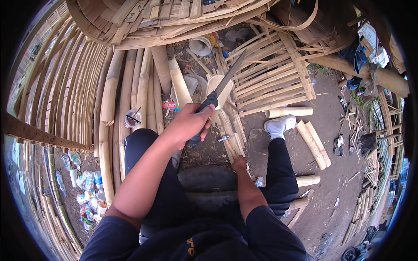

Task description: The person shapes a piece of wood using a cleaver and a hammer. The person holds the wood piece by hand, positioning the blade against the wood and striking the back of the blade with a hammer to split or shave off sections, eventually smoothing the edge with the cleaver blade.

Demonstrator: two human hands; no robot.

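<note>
My left hand [191, 126] is wrapped round the black handle of a machete [229, 75]. Its long dark blade slants up and to the right, over a pale cut bamboo end [219, 92]. Lower and to the right, my right hand [240, 164] is closed at the near end of some split bamboo strips [230, 132], which run away from me between my legs; the fingertips are hidden. Just left of these strips lies a small metal piece [223, 138]. A dark rounded seat or tyre [207, 177] shows between my thighs.
Thick bamboo poles [126, 93] lie on the left beside a slatted bamboo frame [72, 82]. Another slatted panel [272, 74] lies ahead right. Glasses and a cup [133, 118] rest on the poles. Cut bamboo pieces [313, 143] lie right of my foot; plastic bottles and cups [90, 185] litter the left.
</note>
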